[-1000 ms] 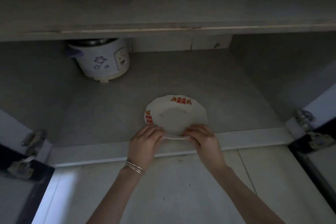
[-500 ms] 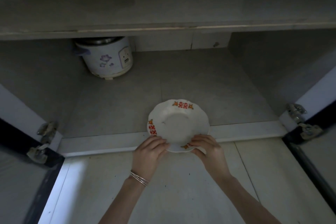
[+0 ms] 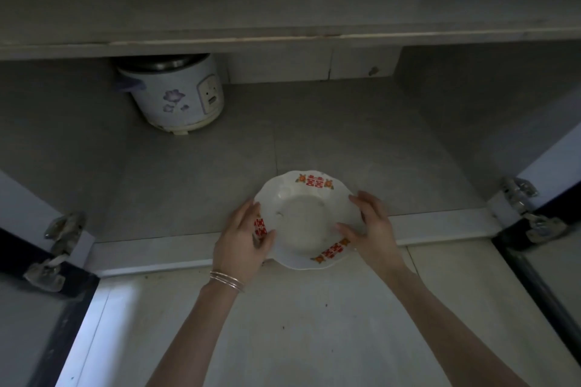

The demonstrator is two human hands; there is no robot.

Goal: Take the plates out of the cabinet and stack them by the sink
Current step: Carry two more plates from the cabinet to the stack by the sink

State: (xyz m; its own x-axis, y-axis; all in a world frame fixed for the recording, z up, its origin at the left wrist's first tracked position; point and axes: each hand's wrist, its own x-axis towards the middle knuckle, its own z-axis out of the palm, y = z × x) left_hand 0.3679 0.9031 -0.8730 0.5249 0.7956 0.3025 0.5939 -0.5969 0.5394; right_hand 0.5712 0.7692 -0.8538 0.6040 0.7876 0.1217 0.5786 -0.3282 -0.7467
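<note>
Plate is overhanging the cabinet lip, my left hand and right hand gripping its rim; I'm judging carrying and stacking undone.

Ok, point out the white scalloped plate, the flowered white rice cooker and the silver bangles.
white scalloped plate (image 3: pixel 303 223), head view, bare centre
flowered white rice cooker (image 3: pixel 177 102), head view, front wall
silver bangles (image 3: pixel 226 280), head view, top of wrist
</note>
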